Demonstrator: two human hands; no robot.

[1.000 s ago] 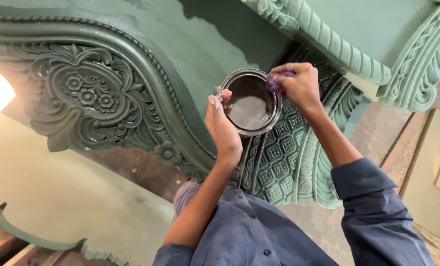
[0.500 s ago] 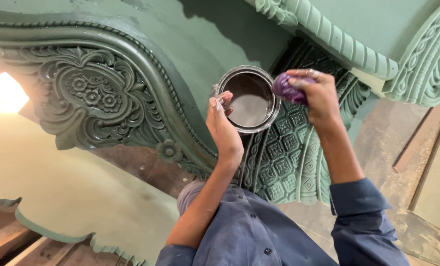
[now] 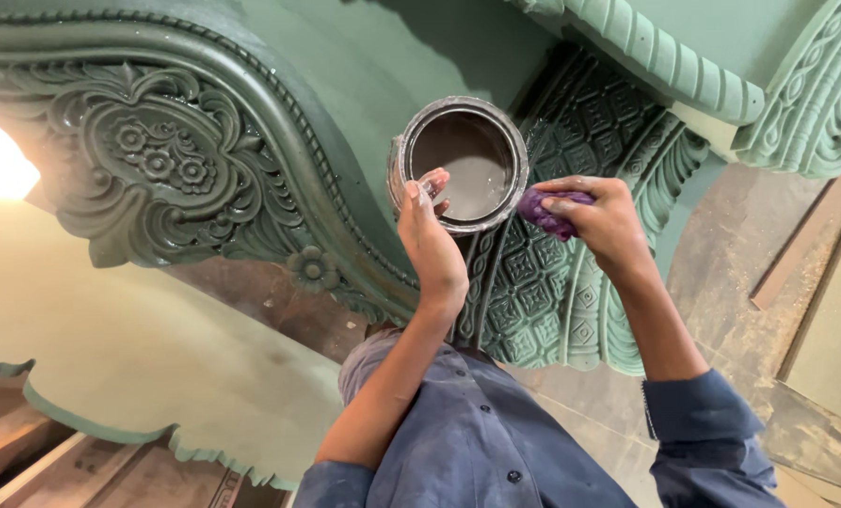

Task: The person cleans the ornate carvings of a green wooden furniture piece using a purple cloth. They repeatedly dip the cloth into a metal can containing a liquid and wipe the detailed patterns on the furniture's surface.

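Shirt (image 3: pixel 477 452), blue-grey w/ buttons, fills bottom centre, nearest the camera; both sleeves pushed up, forearms bare.

Left hand (image 3: pixel 434 249) rises from there, fingers curled round the near rim of a round metal tin (image 3: pixel 463 162), thumb and fingertips clamped on its edge, holding it tilted so the mouth faces the camera. Tin holds dark grey-brown liquid, sides smeared w/ drips.

Right hand (image 3: pixel 604 221) sits just beside the tin, on its right, fingers pressed together, pinching a wadded purple cloth (image 3: pixel 550 214). Cloth pokes out toward the tin's rim; can't tell if it touches the rim. Cloth hangs above the green lattice-carved panel (image 3: pixel 543 301), contact w/ it unclear.

Behind the hands: big green-painted carved furniture piece. Lattice panel runs under the tin and both wrists, curving down to a scalloped edge. Left of it, a thick curved moulding w/ beaded trim frames a floral carving (image 3: pixel 147 160) – rosettes, scrolls, looks wet/glossy. Smooth green surface (image 3: pixel 373 66) above the tin, partly in shadow.

Farther up right: ribbed green rail (image 3: pixel 665 61) and another scroll-carved part (image 3: pixel 825 103).

Lower left, pale green board (image 3: pixel 157 357) w/ scalloped edge. Right side, dusty concrete floor (image 3: pixel 750 273) w/ wood strips. Bright glare at left edge.
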